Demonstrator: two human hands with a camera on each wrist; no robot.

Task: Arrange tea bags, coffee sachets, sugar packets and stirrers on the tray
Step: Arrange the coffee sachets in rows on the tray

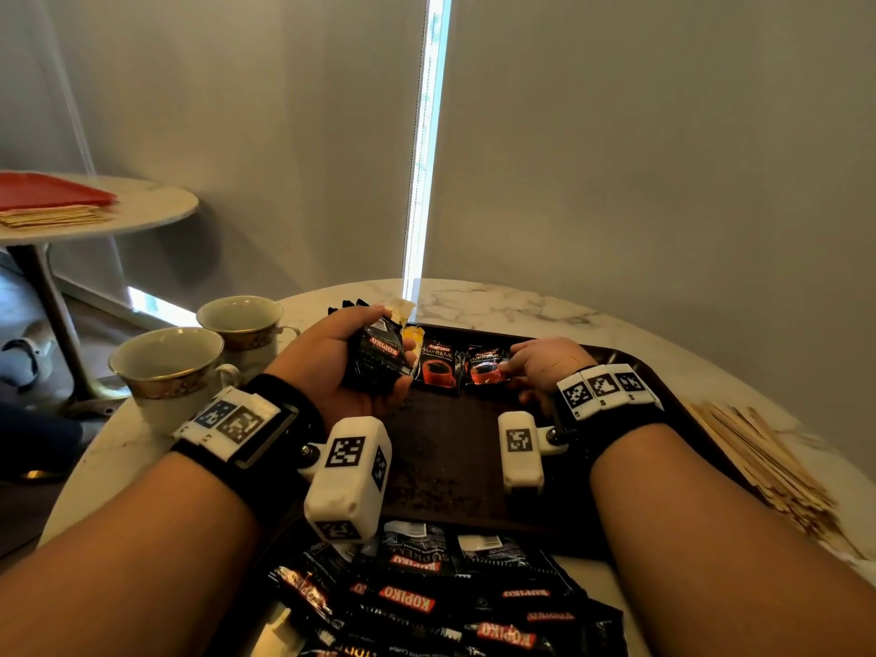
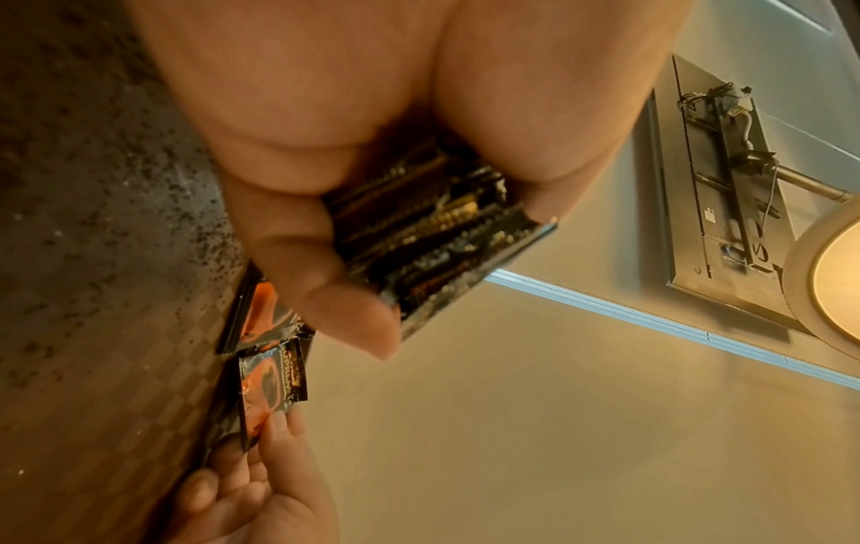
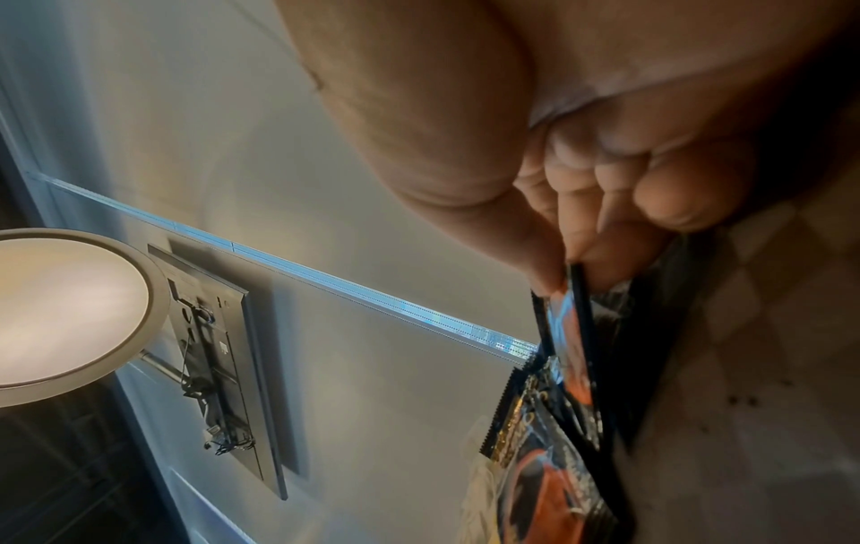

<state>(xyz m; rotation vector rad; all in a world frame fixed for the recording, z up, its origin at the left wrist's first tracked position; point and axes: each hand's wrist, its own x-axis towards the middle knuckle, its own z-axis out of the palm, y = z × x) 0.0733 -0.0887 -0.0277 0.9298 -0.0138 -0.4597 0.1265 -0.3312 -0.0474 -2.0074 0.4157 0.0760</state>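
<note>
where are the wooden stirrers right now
In the head view, the wooden stirrers lie piled on the marble table, just off the tray's right edge.

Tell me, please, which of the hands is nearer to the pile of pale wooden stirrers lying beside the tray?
Right. The right hand is over the brown tray's far right part, the side where the pile of pale wooden stirrers lies. The left hand grips a bundle of black coffee sachets at the tray's far left.

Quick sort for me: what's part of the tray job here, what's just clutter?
Job: tray; sachet stack in left hand; sachet pinched by right hand; loose sachets; stirrers.
Clutter: two cups; red tray.
</note>
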